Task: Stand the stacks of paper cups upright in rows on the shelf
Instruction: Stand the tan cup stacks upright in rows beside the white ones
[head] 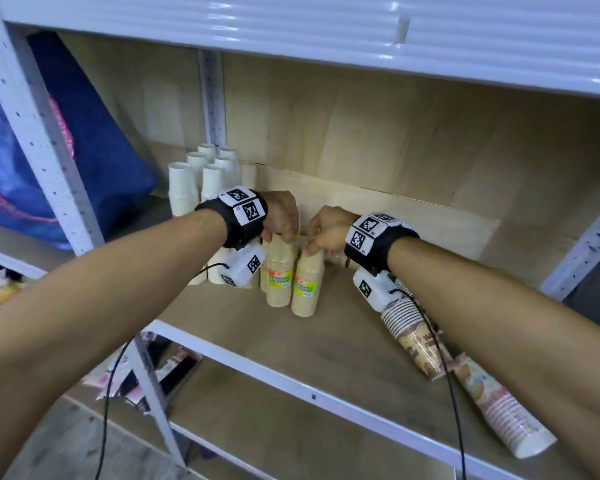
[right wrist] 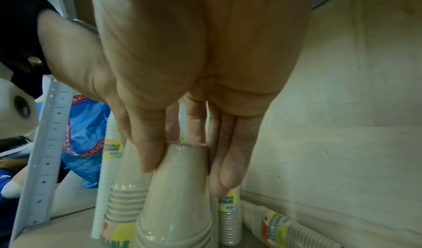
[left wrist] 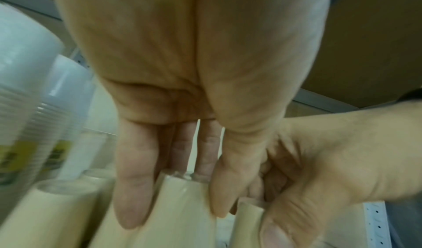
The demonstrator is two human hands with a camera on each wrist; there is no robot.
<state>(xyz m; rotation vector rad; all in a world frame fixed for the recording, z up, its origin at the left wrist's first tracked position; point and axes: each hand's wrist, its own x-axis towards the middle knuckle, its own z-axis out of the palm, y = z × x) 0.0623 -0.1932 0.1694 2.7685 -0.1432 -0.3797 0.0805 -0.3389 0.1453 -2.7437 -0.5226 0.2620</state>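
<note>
Two tan paper-cup stacks with yellow-green labels stand upright mid-shelf. My left hand grips the top of the left tan stack; the left wrist view shows fingers and thumb curled round that stack's top. My right hand grips the top of the right tan stack, and in the right wrist view the fingers close round its top. White cup stacks stand in rows at the back left. A patterned brown stack and a pink patterned stack lie flat at the right.
The wooden shelf has a white metal front rail and a perforated upright on the left. A blue bag fills the neighbouring bay. Another labelled tan stack lies against the back wall.
</note>
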